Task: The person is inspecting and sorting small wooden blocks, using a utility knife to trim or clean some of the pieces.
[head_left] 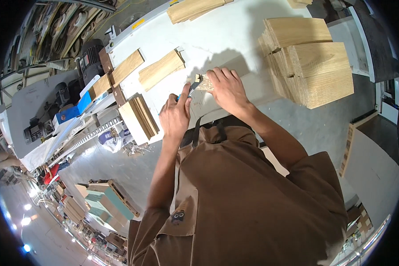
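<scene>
One blue-handled knife (193,86) is gripped in your left hand (175,117); your right hand (228,91) holds a small wood piece (204,83), its left end right by the blade; both are at the near part of the white counter (226,20). Two loose planks (162,70) lie ahead to the left; stacked wooden boards (323,66) stand to your right.

Knife handle (190,92) half-hidden in left hand (174,116)
</scene>
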Demonstrator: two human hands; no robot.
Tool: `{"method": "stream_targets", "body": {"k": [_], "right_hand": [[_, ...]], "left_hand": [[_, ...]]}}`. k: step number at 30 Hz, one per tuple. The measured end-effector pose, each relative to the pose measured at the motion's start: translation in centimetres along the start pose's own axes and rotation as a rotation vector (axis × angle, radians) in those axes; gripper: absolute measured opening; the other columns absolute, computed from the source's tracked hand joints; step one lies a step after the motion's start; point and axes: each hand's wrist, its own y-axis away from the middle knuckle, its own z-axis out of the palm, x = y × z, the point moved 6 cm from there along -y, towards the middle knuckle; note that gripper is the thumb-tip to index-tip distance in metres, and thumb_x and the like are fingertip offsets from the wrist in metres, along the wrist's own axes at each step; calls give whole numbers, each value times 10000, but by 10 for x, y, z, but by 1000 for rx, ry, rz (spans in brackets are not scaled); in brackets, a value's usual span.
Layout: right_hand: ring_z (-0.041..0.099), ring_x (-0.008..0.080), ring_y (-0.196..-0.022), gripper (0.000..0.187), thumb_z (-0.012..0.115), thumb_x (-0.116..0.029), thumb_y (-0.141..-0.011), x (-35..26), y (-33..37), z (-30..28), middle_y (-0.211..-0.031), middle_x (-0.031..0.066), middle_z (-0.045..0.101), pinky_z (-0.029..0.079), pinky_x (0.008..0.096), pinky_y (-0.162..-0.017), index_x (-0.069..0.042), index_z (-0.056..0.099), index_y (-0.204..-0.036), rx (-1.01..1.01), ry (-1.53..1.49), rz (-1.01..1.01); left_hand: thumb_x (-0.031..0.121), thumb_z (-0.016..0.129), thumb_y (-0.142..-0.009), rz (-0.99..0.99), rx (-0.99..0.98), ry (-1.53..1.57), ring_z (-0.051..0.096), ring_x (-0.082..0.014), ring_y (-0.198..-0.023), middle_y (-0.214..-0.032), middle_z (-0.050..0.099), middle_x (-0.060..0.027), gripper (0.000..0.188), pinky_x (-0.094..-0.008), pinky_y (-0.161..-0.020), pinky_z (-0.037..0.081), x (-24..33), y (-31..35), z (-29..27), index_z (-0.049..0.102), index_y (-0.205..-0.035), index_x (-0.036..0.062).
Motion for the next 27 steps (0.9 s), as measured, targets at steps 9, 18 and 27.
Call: {"method": "stream_targets", "body": {"k": [9,18,27], "right_hand": [[592,292,-1209,599,851,-230,-889,6,-7,-1,-1288,124,639,443,423,-1017,-24,594,-1389,-22,33,15],[588,293,-1210,587,856,-185,-863,-3,-4,-2,-1279,116,638,432,424,-1024,-30,602,-1370,4,53,19],[597,277,-1174,537,844,-211,-877,0,-6,-4,-1244,84,638,437,430,-1003,-47,617,-1336,18,65,35]], "left_hand": [[373,571,-1114,15,-29,34,735,-320,-760,-870,660,-130,436,-455,-622,615,6,-22,4,596,-1544,302],[382,539,-1126,-60,-54,-27,764,-359,-755,-920,724,-186,424,-485,-618,620,-7,-50,14,611,-1526,262],[563,578,-1104,-431,-200,705,726,-266,-915,-997,773,-181,585,-396,-879,560,-42,-76,47,681,-1418,80]]}}
